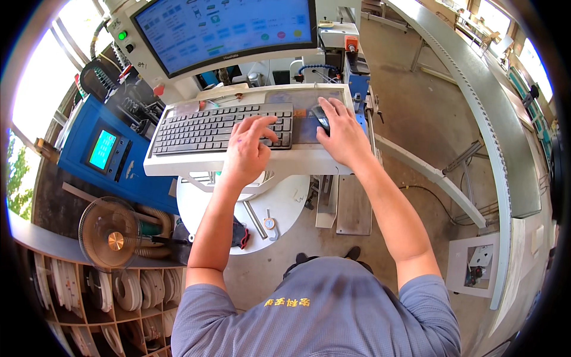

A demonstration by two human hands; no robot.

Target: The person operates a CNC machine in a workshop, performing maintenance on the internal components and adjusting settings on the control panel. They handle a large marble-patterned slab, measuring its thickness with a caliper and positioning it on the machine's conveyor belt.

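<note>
the person stands at a machine console, both forearms reaching up onto a pale keyboard tray (178,166) that juts out below a big blue-lit monitor (226,30). the left hand (250,149) is over the right end of the dark keyboard (220,128), fingers spread loosely and curled down, tips touching or just above the keys near the number block; it holds nothing. the right hand (342,134) lies cupped over a black mouse (321,119) on the mouse pad (303,116) at the tray's right end, fingers draped forward along it, palm behind, so only the mouse's left flank shows beside the index finger.

the keyboard's long axis runs left to right along the tray, tilted a little with the tray's slant, and most of it stretches away to the left of the left hand's fingers. the mouse's long axis points away from the person toward the monitor, in line with the right forearm. the two hands are near each other, the left thumb a short way from the mouse; the right hand is plainly the nearer to the mouse, the left to the keys.

off the tray's left corner sits a blue control box (101,149) with a small screen, and below it a round fan (110,235). under the tray's front edge a white round table (285,202) carries a few small tools.
</note>
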